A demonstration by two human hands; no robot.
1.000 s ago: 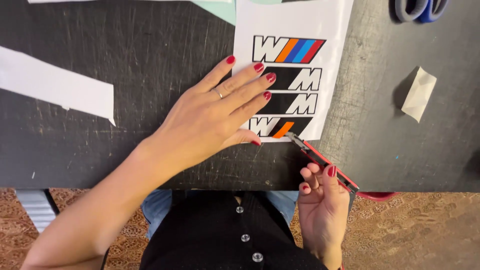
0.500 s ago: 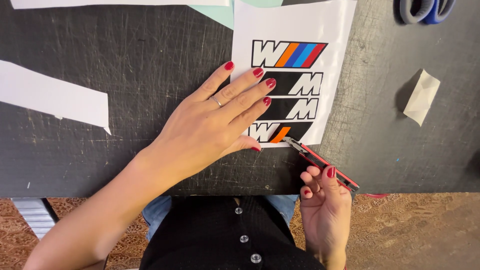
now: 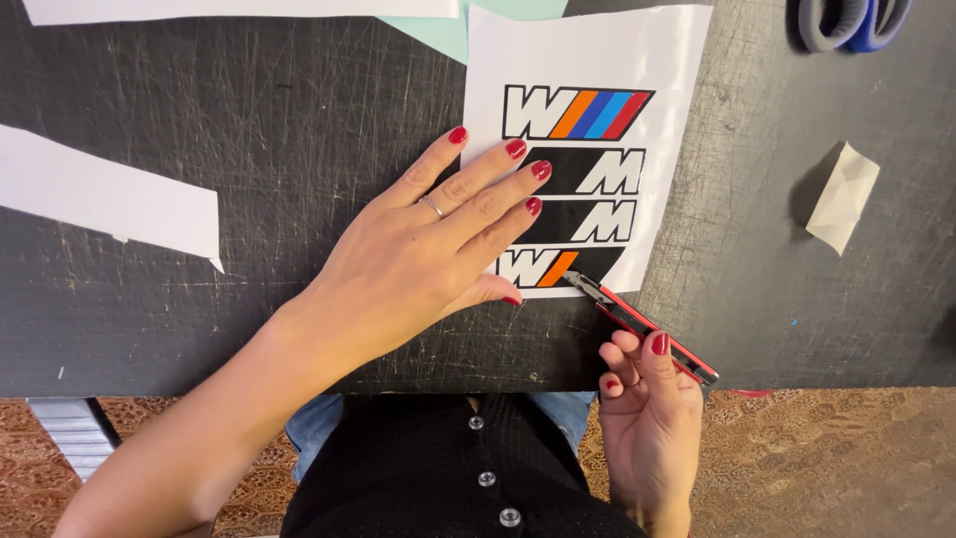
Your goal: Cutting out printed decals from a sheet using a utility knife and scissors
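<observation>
Right now the white sticker sheet (image 3: 657,60) lies flat on the scratched black table (image 3: 299,130), a little right of the middle, printed with four striped emblems stacked from far to near. Its near edge sits close to the person, which puts the lowest emblem within easy reach of the blade

The left hand (image 3: 428,249) lies palm-down with its fingers (image 3: 498,174) spread across the left part of the sheet, covering the left ends of the emblems. It grips nothing; as I judge it, the flat pressure is there to stop the sheet sliding or lifting under the cut

The right hand (image 3: 647,399) comes up from the near edge of the table and pinches the red and black utility knife (image 3: 647,324) between thumb and fingers near its back end. The knife slants far and left, its metal tip touching the sheet at the near right corner of the lowest emblem, just right of the left thumb. That low slant would let the blade follow the emblem's outline

Further out, a white paper strip (image 3: 110,199) rests on the left of the table, well apart from the sheet, and another white sheet (image 3: 239,10) runs along the far edge. A pale green scrap (image 3: 428,25) peeks out beside the sticker sheet's far left corner. On the right lies a small folded white paper (image 3: 844,194), and at the far right corner the grey and blue handles of scissors (image 3: 846,20) show, partly cut off
</observation>
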